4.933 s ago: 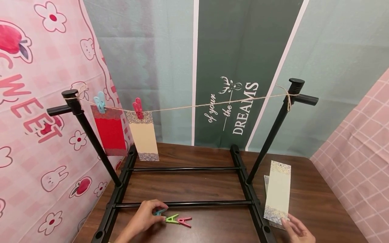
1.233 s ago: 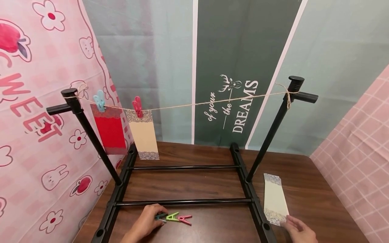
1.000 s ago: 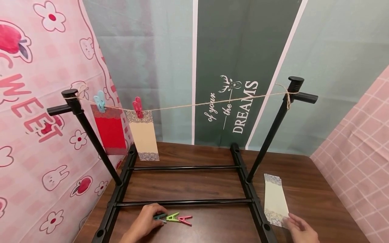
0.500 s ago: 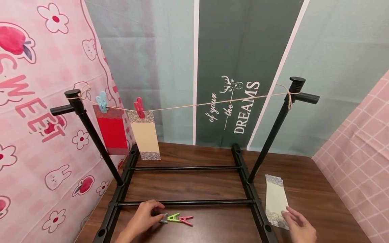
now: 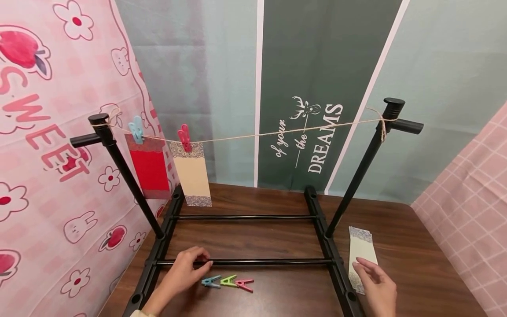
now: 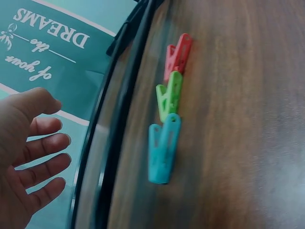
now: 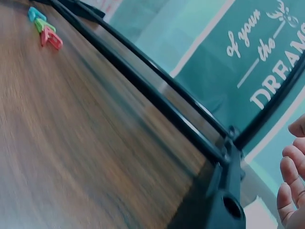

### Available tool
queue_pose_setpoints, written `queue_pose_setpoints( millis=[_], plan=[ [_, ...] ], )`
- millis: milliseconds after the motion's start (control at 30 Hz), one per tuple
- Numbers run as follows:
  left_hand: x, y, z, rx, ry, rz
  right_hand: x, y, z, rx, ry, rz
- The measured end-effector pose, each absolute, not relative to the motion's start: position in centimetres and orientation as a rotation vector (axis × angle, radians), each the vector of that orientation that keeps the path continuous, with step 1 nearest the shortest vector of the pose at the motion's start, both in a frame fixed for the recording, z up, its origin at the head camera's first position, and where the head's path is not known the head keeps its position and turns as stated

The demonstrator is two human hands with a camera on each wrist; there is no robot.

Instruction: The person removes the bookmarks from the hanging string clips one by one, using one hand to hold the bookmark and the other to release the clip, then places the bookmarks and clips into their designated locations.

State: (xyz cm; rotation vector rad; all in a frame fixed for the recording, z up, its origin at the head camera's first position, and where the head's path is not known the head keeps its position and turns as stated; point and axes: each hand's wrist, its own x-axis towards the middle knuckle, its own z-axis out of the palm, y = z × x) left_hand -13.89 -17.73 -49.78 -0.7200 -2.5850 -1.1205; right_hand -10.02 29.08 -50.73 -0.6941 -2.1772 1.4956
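My left hand (image 5: 186, 268) hovers by the front bar with relaxed, empty fingers, just behind three clothespins on the table. These lie in a row: blue (image 5: 211, 281), green (image 5: 228, 281) and pink (image 5: 244, 285). In the left wrist view, the blue clothespin (image 6: 163, 152) is apart from the fingers. On the right, my right hand (image 5: 376, 284) is loosely bent over a small stack of cream cards (image 5: 362, 248) with lace-patterned ends, hiding part of it. Nothing shows in its grasp; in the right wrist view, the right hand (image 7: 293, 183) is partly cut off.
A black frame (image 5: 243, 262) stands on the wooden table, with twine (image 5: 237, 138) tied between its two posts. A light blue clothespin (image 5: 137, 130) holds a red card (image 5: 150, 169) on it; a pink clothespin (image 5: 184, 138) holds a cream card (image 5: 192, 176).
The cream card held up by my right hand now lies on the stack, and that hand has lifted off. My left hand has let go of the blue clothespin and risen.
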Motion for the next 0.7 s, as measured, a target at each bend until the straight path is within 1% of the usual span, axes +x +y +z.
queue_pose_setpoints(
  millis=[200,367,700],
  plan=[
    [-14.0,-17.6,-48.4,-0.704,-2.557,-1.054,-10.5,27.5,-50.0,-0.608,-2.146,1.585],
    [-14.1,-17.5,-46.9,-0.742,-2.540,-1.007,-11.1,26.5,-49.5,-0.543,-2.139,1.669],
    [-14.3,-17.9,-44.4,-0.744,-2.468,-0.928,-11.7,25.3,-48.3,-0.469,-2.127,1.705]
  ],
)
